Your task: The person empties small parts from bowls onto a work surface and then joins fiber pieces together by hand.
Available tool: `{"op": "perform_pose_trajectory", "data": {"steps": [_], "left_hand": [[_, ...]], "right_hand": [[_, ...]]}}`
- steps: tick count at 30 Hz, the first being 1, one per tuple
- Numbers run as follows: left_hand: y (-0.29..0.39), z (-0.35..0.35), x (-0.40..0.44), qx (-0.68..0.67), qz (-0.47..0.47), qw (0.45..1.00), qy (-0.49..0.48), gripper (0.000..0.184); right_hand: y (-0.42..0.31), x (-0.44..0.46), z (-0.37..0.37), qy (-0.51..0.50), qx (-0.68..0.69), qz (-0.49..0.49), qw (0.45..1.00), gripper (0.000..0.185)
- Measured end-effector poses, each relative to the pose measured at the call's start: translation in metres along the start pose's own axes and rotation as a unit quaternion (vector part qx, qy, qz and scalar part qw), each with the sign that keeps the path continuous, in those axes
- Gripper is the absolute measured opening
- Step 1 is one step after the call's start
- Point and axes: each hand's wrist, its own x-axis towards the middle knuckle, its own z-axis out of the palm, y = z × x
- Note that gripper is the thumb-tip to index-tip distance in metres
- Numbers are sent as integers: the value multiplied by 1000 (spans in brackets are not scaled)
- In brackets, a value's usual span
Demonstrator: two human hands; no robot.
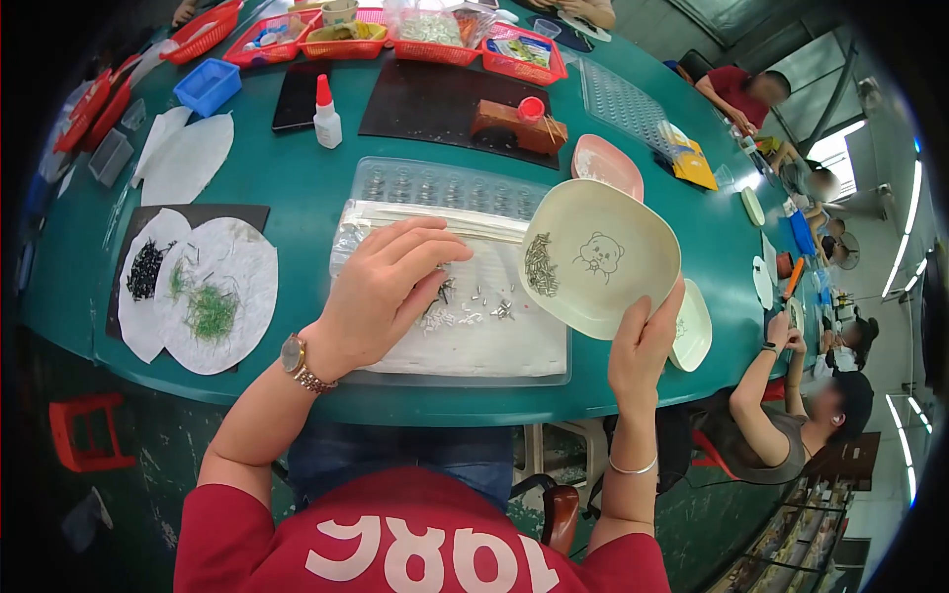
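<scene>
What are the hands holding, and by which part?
The right hand holds the dish by its near right edge, thumb over the rim. Whether the left hand pinches anything cannot be told.

A: Light OK?
B: Yep, fairly bright. Ceiling tubes (898, 242) + window (835, 158) far R of the bear dish (638, 217), both v. bright.
A: Shadows, glare?
B: Shadows soft; specular spots on clear tray (425, 170), L of dish.
A: Focus?
B: Dish pretty sharp. Bkgd R of it softer, faces blurred.
A: Edges?
B: Fisheye: table (287, 178) bows around dish, pic corners black.
</scene>
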Motion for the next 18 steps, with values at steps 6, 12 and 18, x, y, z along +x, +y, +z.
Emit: {"op": "perform_pose_trajectory", "data": {"steps": [6,12,18], "left_hand": [[-2,1,-1,14,-28,999,-3,35],[-4,3,-2,21,-41,999,-19,36],[-6,4,-3,25,-38,999,-24,36]], "right_hand": [[0,-18,7,23,-88,-146,985,52],[1,-26,5,24,-100,-193,976,52],[5,-31,2,18,-151,-260,953,45]]}}
